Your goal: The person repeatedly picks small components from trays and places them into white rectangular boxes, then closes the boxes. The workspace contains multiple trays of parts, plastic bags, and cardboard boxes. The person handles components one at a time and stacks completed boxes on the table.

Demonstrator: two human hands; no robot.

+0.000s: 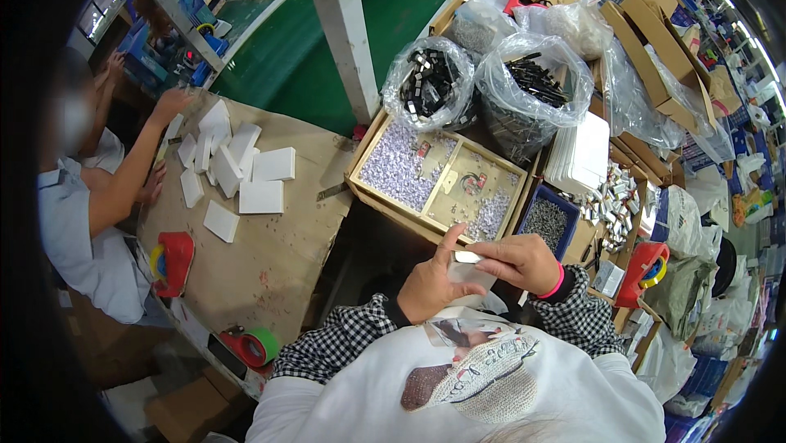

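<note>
I find the white box (475, 276) between left hand (426, 286) and right hand (528, 263), pinched by both, the latter at its far edge; long axis unconfirmed.

The small box (473, 278) is white, like the cartons (262, 197) scattered on the brown tabletop (291, 275). The sleeves (340, 336) are black-and-white check, the wristband (559, 281) hot pink, the shirt (327, 414) white with a brown and cream print. The wooden tray (385, 212) is tan, its tiny parts (397, 166) pale lilac. The plastic bin (574, 226) is dark blue, the conveyor belt (282, 66) deep green, the post (344, 25) greyish white. The left-hand tape dispenser (177, 256) is red with a yellow roll (157, 263); the lowest tape roll (264, 345) is bright green.
</note>
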